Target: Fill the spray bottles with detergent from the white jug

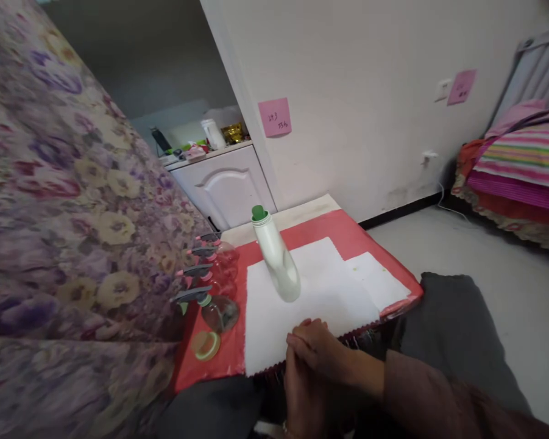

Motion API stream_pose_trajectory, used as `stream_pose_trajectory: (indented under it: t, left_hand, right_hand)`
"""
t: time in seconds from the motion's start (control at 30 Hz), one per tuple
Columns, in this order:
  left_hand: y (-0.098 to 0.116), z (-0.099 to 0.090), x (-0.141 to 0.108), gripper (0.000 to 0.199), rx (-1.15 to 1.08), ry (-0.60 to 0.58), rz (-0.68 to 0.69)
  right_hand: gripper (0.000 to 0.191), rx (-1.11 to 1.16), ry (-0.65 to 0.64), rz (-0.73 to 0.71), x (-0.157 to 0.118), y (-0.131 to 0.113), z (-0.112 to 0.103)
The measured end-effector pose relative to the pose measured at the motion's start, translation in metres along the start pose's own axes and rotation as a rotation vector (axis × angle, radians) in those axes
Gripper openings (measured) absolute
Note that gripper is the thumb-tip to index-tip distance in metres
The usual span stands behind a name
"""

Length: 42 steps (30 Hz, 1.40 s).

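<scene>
My right hand (322,350) and my left hand (301,387) are clasped together at the front edge of the small table, fingers folded round each other. No object shows between them. Just beyond them, a pale green detergent bottle (278,262) with a green spout in its uncapped mouth stands on a white cloth (320,274). Several clear spray bottles (219,313) with dark trigger heads line the table's left side. In front of the nearest one lies a round, yellowish clear lid (206,346).
A red cover (317,225) lies over the table, with a smaller white cloth (377,280) at its right. A floral curtain (73,183) hangs close on the left. Behind are a white cabinet (235,183) and a wall; a bed (516,171) stands at the right.
</scene>
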<state>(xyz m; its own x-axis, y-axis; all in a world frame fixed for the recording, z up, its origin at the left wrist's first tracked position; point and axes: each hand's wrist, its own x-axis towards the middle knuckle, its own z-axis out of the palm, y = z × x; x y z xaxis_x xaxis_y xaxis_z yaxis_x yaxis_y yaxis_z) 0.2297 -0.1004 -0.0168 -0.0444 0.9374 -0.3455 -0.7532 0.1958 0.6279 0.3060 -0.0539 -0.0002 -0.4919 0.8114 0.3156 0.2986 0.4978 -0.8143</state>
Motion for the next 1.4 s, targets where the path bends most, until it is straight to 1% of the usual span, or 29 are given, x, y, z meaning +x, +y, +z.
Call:
stream_pose_trajectory:
  t: [0.03,0.07,0.13,0.17,0.23,0.3,0.33,0.37,0.4,0.43,0.5,0.6,0.73,0.83,0.93,1.03,1.17,1.27,1.33,1.4]
  left_hand:
    - [-0.001,0.001,0.000,0.033,-0.007,-0.040,-0.030]
    - [-0.002,0.002,-0.001,0.033,-0.001,-0.082,-0.049]
    - [-0.003,0.003,0.000,0.037,0.043,-0.155,-0.067]
    - [-0.004,0.002,0.001,0.039,0.076,-0.183,-0.075]
    - [-0.005,0.002,0.002,0.040,0.151,-0.212,-0.088]
    - [-0.007,0.002,0.001,0.038,0.208,-0.213,-0.101]
    - [-0.008,0.003,0.001,0.036,0.230,-0.216,-0.104]
    - [-0.009,0.004,0.000,0.034,0.245,-0.223,-0.106]
    - [-0.009,0.004,0.000,0.032,0.256,-0.231,-0.108]
    - [-0.010,0.005,0.000,0.030,0.264,-0.241,-0.113]
    - [-0.012,0.005,0.001,0.027,0.278,-0.262,-0.132]
    - [-0.014,0.004,0.003,0.025,0.298,-0.292,-0.140]
    - [-0.015,0.001,0.005,0.026,0.309,-0.283,-0.126]
    - [-0.016,0.000,0.005,0.026,0.322,-0.272,-0.141]
    - [-0.017,-0.001,0.005,0.026,0.329,-0.261,-0.146]
    - [-0.017,0.000,0.006,0.026,0.336,-0.251,-0.143]
    - [-0.017,-0.001,0.008,0.026,0.345,-0.261,-0.127]
    - [-0.019,-0.005,0.011,0.024,0.340,-0.269,-0.137]
    - [-0.021,-0.007,0.012,0.023,0.344,-0.266,-0.150]
    - [-0.024,-0.008,0.013,0.024,0.369,-0.265,-0.164]
  right_hand:
    - [0.034,0.001,-0.020,0.008,0.001,0.003,-0.014]
    - [0.032,0.017,-0.078,0.032,0.002,0.007,-0.033]
    - [0.024,-0.028,-0.107,0.122,-0.001,0.018,-0.081]
    - [0.022,-0.107,-0.117,0.202,-0.005,0.026,-0.109]
    - [0.023,-0.418,-0.118,0.495,-0.019,0.047,-0.168]
    - [0.026,-0.567,-0.064,0.677,-0.040,0.072,-0.223]
    - [0.029,-0.615,-0.052,0.747,-0.051,0.085,-0.245]
    - [0.033,-0.657,-0.045,0.816,-0.063,0.098,-0.262]
    - [0.035,-0.695,-0.043,0.882,-0.074,0.110,-0.275]
    - [0.036,-0.725,-0.048,0.944,-0.084,0.120,-0.284]
    - [0.035,-0.751,-0.082,1.037,-0.100,0.138,-0.290]
    - [0.033,-0.789,-0.107,1.074,-0.112,0.155,-0.288]
    - [0.025,-0.840,-0.158,1.051,-0.113,0.169,-0.284]
    - [0.028,-0.876,-0.204,1.028,-0.110,0.178,-0.283]
    - [0.030,-0.904,-0.224,0.987,-0.107,0.186,-0.284]
    - [0.030,-0.924,-0.208,0.946,-0.099,0.194,-0.290]
    - [0.033,-0.940,-0.126,0.918,-0.084,0.209,-0.294]
    - [0.033,-0.919,-0.078,0.911,-0.078,0.222,-0.283]
    - [0.033,-0.882,-0.069,0.912,-0.078,0.230,-0.274]
    - [0.031,-0.834,-0.063,0.916,-0.082,0.236,-0.270]
